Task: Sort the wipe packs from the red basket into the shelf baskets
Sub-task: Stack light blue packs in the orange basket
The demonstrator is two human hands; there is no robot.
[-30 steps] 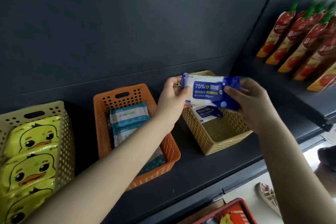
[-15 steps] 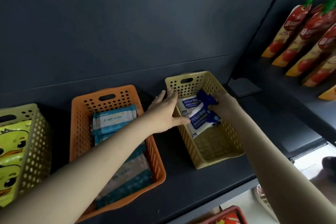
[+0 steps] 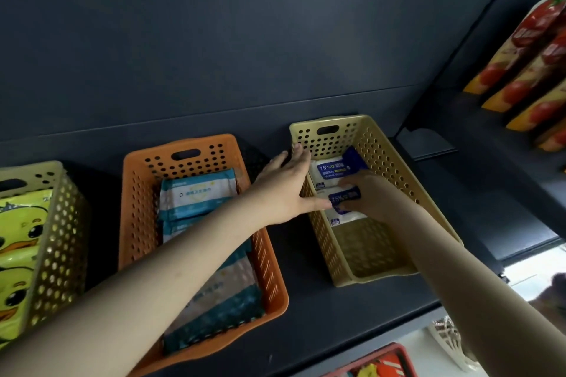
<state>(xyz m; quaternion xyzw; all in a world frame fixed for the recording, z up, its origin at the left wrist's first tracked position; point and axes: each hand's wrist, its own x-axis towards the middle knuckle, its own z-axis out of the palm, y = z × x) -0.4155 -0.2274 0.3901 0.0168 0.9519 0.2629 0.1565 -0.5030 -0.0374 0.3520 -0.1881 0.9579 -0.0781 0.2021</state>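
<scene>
Blue pack [image 3: 344,211] now lies lower in the tan basket [image 3: 386,162], right hand [image 3: 370,196] gripping it; left hand [image 3: 284,184] flat, fingers straight, on its rim.

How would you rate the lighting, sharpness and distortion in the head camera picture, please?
Head view: dim; the red pouches at the right edge look smeared, stretched; the "75%" print on the rear wipe pack in the tan basket is legible; the floor lower right is overexposed.
</scene>
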